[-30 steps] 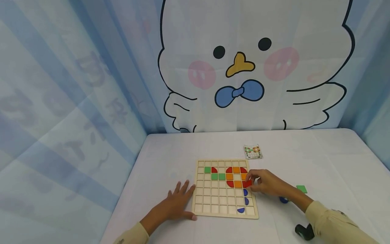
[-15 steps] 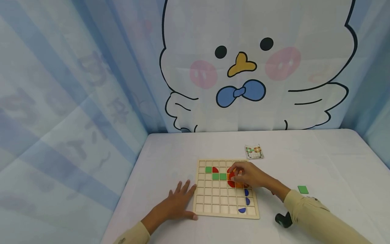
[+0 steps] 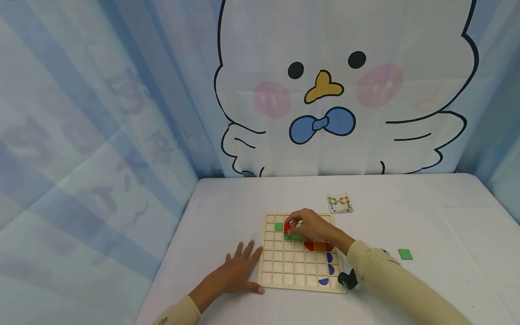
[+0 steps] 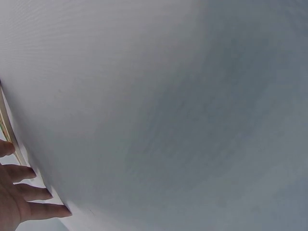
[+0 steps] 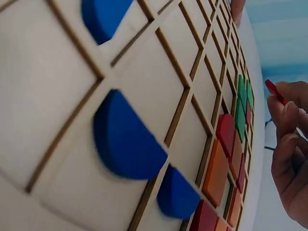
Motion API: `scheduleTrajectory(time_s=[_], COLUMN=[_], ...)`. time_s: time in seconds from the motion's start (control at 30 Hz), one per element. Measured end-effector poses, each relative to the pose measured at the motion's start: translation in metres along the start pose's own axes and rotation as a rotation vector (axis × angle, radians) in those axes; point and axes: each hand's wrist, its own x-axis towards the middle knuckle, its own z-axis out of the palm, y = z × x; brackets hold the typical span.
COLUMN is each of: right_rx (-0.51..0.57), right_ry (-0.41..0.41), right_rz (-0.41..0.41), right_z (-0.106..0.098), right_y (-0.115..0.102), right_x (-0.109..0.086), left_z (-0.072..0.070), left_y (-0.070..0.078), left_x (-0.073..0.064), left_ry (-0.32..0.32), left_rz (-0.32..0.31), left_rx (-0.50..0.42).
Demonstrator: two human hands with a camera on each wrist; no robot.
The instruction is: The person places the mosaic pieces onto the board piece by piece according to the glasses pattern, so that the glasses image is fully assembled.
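Observation:
My right hand (image 3: 313, 225) pinches a small red tile (image 5: 275, 90) between thumb and fingers. It is over the upper left part of a wooden grid board (image 3: 288, 267). Just left of the fingertips, a green tile (image 3: 279, 227) lies in a square. Orange tiles (image 5: 215, 174) and red ones sit toward the board's right, partly hidden by the hand in the head view. Below them lie blue half-round tiles (image 3: 331, 269). My left hand (image 3: 235, 271) lies with fingers spread on the table at the board's left edge, its index fingertip at the frame.
A small pattern card (image 3: 340, 204) lies behind the board. One loose green tile (image 3: 405, 254) is on the white table (image 3: 438, 216) at the right. A black rounded object (image 3: 348, 280) shows beside the right sleeve. A printed curtain (image 3: 260, 149) hangs behind the table.
From the board's right edge, my right hand has moved left across the board, carrying the red tile. The black object moved along with the right sleeve. My left hand stays put.

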Motion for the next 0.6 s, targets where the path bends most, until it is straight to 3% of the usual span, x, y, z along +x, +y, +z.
scheduleTrajectory(time_s=[0.37,0.6], right_rx=[0.047,-0.103], right_ry=[-0.003,0.053], right_rz=[0.065,0.031], right_z=[0.023,0.033], right_y=[-0.009,-0.009], right_x=[0.035,0.047], left_z=[0.001,-0.001], left_y=[-0.003,-0.004], left_x=[-0.001,-0.002], left_ry=[0.004,0.008], left_rz=[0.016,0.035], left_rx=[-0.014,-0.014])
